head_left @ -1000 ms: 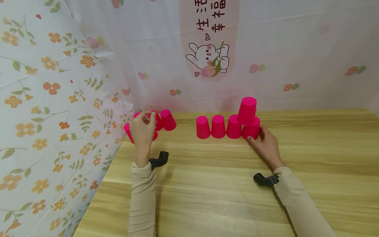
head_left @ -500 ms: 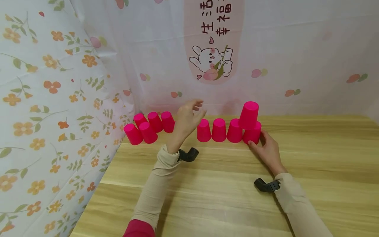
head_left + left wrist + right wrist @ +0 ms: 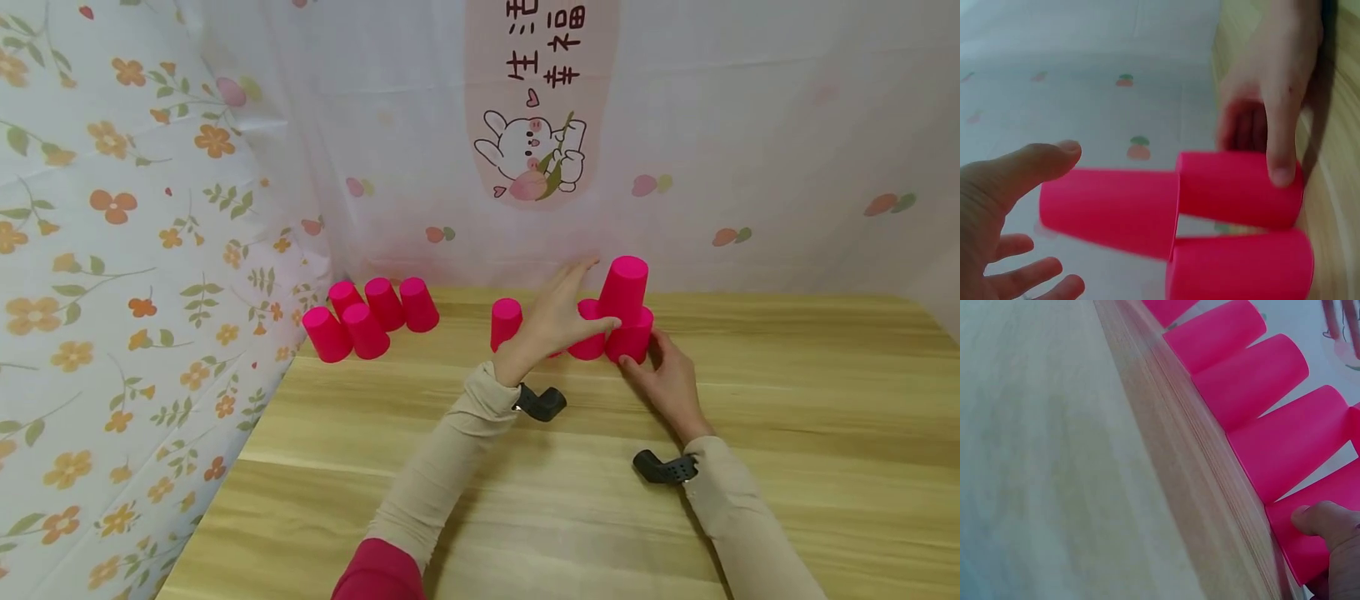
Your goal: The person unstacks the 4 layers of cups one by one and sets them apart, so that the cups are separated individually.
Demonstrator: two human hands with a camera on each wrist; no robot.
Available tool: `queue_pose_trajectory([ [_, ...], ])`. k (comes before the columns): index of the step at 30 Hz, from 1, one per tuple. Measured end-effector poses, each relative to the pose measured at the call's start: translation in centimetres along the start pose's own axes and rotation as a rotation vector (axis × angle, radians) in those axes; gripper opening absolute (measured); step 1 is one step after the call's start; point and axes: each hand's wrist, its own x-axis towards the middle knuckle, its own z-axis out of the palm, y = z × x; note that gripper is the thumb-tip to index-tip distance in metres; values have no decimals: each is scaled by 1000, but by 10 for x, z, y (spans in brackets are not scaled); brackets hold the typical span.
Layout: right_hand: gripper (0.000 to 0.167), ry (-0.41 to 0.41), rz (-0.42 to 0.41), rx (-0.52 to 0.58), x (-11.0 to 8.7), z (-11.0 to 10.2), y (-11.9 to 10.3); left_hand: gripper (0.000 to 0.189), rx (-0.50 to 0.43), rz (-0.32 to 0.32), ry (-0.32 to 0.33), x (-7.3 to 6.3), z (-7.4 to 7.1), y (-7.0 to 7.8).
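Pink cups stand upside down in a row on the table. One upper cup (image 3: 624, 287) sits across the row's two rightmost cups. My right hand (image 3: 670, 379) grips the rightmost lower cup (image 3: 632, 340) low on its side; its thumb (image 3: 1316, 520) lies on the wall in the right wrist view. My left hand (image 3: 555, 317), fingers spread, reaches in front of the row beside the upper cup. In the left wrist view, its thumb and fingers stand around the narrow end of that upper cup (image 3: 1110, 209), with a gap. The left hand hides most of one cup in the row.
A separate cluster of several upside-down pink cups (image 3: 367, 329) stands at the table's left. The wooden table (image 3: 585, 508) meets a printed cloth (image 3: 405, 167) at the back, and a flowered cloth (image 3: 150, 350) hangs along the left side.
My left hand has moved right from the left cluster, past the row's left end, to the upper cup. The right hand stays on the rightmost lower cup.
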Motion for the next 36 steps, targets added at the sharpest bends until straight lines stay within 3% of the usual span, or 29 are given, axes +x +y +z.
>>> queue_pose_trajectory([
  [4,61,2,0,-6,-1,0,0,85,-7,-31,1,7,16,10],
  [11,61,18,-23,5,0,-1,2,88,97,-65,112,16,40,21],
  [17,59,17,-20,18,1,0,-1,73,109,-59,211,22,46,22],
  [23,59,13,-5,14,1,-1,-4,68,7,3,258,20,39,15],
  [32,59,18,-8,5,0,-3,-1,64,-30,35,341,13,19,10],
  [36,59,20,-16,29,-1,-1,-1,64,-31,55,383,3,7,9],
])
